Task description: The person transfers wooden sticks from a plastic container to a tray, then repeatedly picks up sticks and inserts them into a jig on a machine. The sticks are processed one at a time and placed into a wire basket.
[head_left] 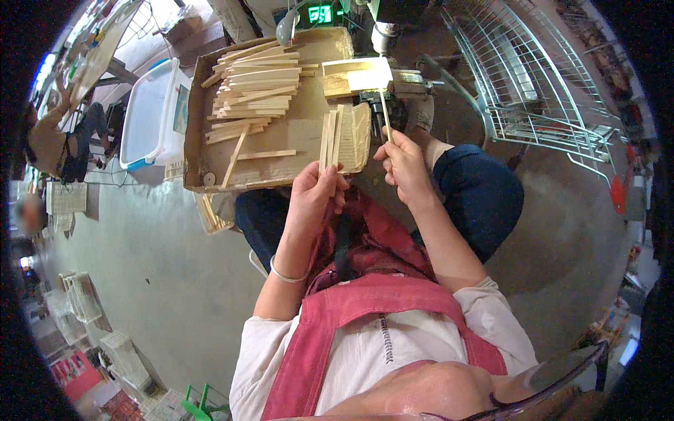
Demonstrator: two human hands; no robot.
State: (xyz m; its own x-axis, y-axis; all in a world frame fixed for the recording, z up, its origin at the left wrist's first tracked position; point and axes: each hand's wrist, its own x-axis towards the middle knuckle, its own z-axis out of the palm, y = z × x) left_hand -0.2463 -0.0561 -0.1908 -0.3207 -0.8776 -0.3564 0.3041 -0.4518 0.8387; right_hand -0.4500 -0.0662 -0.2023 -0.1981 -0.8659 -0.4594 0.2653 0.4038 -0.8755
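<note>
Several thin, pale wooden sticks [331, 137] stand upright in my left hand [317, 186], its fingers and thumb closed round their lower ends. My right hand [407, 168] pinches one wooden stick [385, 116] near its lower end. The far tip of that stick reaches the front edge of a brightly lit plate [368, 78] on a small machine; whether it touches cannot be told from the glare. Left of the machine, a shallow cardboard box [309, 105] holds a loose pile of similar sticks [256, 84]. A few more lie apart near its front wall.
A white plastic tub [149, 116] stands left of the box. At the right is a wire rack cart [523, 91]. A lamp head [287, 28] hangs over the box's back edge, near a green lit display [320, 14]. Bundled sticks [213, 214] sit below the box.
</note>
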